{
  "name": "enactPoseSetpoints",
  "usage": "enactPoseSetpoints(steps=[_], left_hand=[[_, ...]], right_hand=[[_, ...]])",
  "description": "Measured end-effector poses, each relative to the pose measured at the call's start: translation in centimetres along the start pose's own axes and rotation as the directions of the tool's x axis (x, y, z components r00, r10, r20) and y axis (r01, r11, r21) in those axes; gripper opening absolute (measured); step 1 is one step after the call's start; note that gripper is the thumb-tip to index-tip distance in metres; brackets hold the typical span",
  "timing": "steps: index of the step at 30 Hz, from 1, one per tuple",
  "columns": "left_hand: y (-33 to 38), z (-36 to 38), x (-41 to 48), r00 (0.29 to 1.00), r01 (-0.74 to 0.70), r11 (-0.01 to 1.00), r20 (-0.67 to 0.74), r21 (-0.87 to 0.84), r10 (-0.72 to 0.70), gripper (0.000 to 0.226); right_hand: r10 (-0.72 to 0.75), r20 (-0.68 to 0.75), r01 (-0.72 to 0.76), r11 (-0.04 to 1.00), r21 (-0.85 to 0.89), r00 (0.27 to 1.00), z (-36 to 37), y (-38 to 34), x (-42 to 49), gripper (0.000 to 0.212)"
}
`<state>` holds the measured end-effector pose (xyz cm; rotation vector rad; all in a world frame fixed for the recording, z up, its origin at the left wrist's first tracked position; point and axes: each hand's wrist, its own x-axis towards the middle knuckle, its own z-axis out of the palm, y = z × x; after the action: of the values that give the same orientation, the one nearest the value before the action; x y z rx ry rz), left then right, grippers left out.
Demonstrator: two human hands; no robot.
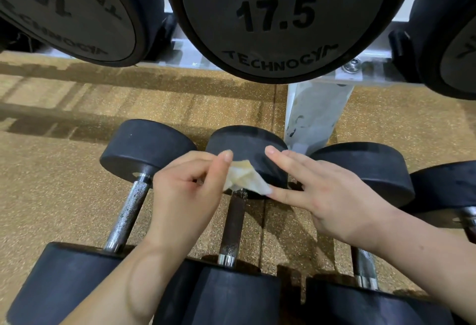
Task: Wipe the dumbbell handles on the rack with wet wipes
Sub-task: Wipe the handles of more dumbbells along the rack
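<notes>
So, left hand (185,190) pinches the crumpled wipe (247,179) at the far end of the middle handle (234,224), low on the rack (316,116). Right hand (332,195) is flat, fingers straight, beside it. Probably most of the row is left to do.

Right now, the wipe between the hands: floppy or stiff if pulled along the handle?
Likely floppy: the wipe is crumpled where the left hand pinches it. Probably light: a pinch alone carries it. It may bunch rather than slide flat on the handle.

Crumpled yellowish wet wipe (244,179) at far end of dark middle handle (235,224), knurled chrome handle (128,211) left
</notes>
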<state>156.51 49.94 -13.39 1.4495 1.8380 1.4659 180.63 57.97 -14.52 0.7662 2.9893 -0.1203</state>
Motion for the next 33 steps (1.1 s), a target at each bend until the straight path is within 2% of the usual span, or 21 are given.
enactPoseSetpoints(steps=[2, 4, 5, 6, 8, 9, 10, 13, 15, 16, 18, 20, 22, 24, 25, 26, 28, 29, 30, 31, 33], left_hand=[[0.0, -0.6, 0.1, 0.998, 0.062, 0.998, 0.002, -0.018, -0.062, 0.016], [0.1, -1.0, 0.0, 0.985, 0.152, 0.988, 0.078, 0.02, -0.154, 0.023], [0.0, -1.1, 0.0, 0.97, 0.206, 0.978, 0.126, 0.033, -0.208, 0.028], [0.1, -1.0, -0.1, 0.949, 0.259, 0.966, 0.187, 0.006, -0.255, 0.031], [0.7, -0.6, -0.5, 0.896, 0.361, 0.921, 0.327, -0.144, -0.3, 0.036], [1.2, -0.4, -0.7, 0.87, 0.409, 0.887, 0.385, -0.216, -0.307, 0.042], [1.6, -0.2, -0.8, 0.845, 0.455, 0.849, 0.43, -0.27, -0.317, 0.051], [2.0, 0.1, -0.8, 0.781, 0.581, 0.717, 0.511, -0.385, -0.359, 0.075], [1.6, 0.1, -0.9, 0.719, 0.677, 0.607, 0.55, -0.416, -0.425, 0.08], [1.4, 0.0, -1.0, 0.661, 0.739, 0.534, 0.599, -0.411, -0.452, 0.077], [1.1, -0.3, -1.3, 0.51, 0.848, 0.39, 0.753, -0.36, -0.415, 0.063], [0.9, -0.7, -1.7, 0.399, 0.913, 0.243, 0.842, -0.328, -0.364, 0.043], [0.6, -1.0, -1.9, 0.337, 0.941, 0.154, 0.861, -0.3, -0.382, 0.035], [0.2, -1.5, -1.8, 0.312, 0.95, 0.129, 0.845, -0.284, -0.435, 0.035], [0.2, -1.7, -1.6, 0.309, 0.951, 0.129, 0.835, -0.282, -0.456, 0.036], [0.1, -2.1, -1.2, 0.314, 0.949, 0.143, 0.811, -0.281, -0.493, 0.036], [-0.2, -3.1, -0.3, 0.389, 0.921, 0.229, 0.688, -0.316, -0.613, 0.032], [-0.4, -3.6, 0.1, 0.459, 0.888, 0.323, 0.591, -0.326, -0.663, 0.026], [-0.8, -4.1, 0.3, 0.544, 0.839, 0.469, 0.461, -0.276, -0.701, 0.02], [-1.4, -4.6, 0.4, 0.626, 0.773, 0.621, 0.32, -0.131, -0.711, 0.014], [-2.4, -4.5, 0.2, 0.735, 0.632, 0.757, 0.181, 0.167, -0.653, 0.014]], right_hand=[[0.044, -0.01, -0.044, 0.999, 0.016, 0.999, 0.2, 0.4, -0.4, 0.091], [0.106, -0.131, -0.089, 0.988, 0.128, 0.986, 0.5, 0.6, -0.8, 0.067], [0.186, -0.191, -0.135, 0.958, 0.254, 0.964, 0.4, 0.5, -0.7, 0.056], [0.312, -0.185, -0.197, 0.864, 0.463, 0.932, -0.1, -0.1, -0.3, 0.051], [0.455, 0.045, -0.276, 0.455, 0.847, 0.889, -1.7, -1.7, 1.1, 0.065], [0.441, 0.161, -0.299, 0.264, 0.917, 0.883, -2.4, -2.3, 1.8, 0.075], [0.418, 0.229, -0.314, 0.148, 0.938, 0.879, -2.9, -2.6, 2.5, 0.076], [0.402, 0.303, -0.299, -0.074, 0.951, 0.864, -3.5, -2.7, 3.2, 0.046], [0.389, 0.296, -0.277, -0.106, 0.955, 0.872, -3.3, -2.6, 3.1, 0.019], [0.385, 0.293, -0.274, -0.103, 0.956, 0.875, -3.2, -2.7, 3.0, 0.009], [0.392, 0.293, -0.267, -0.122, 0.956, 0.872, -3.1, -2.9, 3.2, 0.005], [0.389, 0.282, -0.263, -0.103, 0.959, 0.877, -2.9, -3.3, 3.5, 0.011], [0.398, 0.275, -0.268, -0.075, 0.96, 0.875, -2.9, -3.6, 3.9, 0.014], [0.454, 0.272, -0.269, -0.072, 0.96, 0.848, -3.0, -3.9, 4.4, 0.011], [0.502, 0.254, -0.271, -0.04, 0.962, 0.827, -2.9, -3.9, 4.5, 0.011], [0.559, 0.209, -0.281, 0.044, 0.959, 0.802, -2.7, -3.8, 4.6, 0.011], [0.641, 0.011, -0.31, 0.356, 0.882, 0.768, -2.3, -3.5, 4.9, 0.006], [0.626, -0.095, -0.323, 0.52, 0.791, 0.774, -2.3, -3.2, 5.0, 0.007], [0.571, -0.172, -0.33, 0.664, 0.671, 0.802, -2.0, -2.8, 5.2, 0.019], [0.493, -0.195, -0.318, 0.767, 0.557, 0.848, -1.6, -2.4, 5.6, 0.033], [0.386, -0.114, -0.315, 0.863, 0.394, 0.915, -0.9, -2.1, 6.4, 0.055]])
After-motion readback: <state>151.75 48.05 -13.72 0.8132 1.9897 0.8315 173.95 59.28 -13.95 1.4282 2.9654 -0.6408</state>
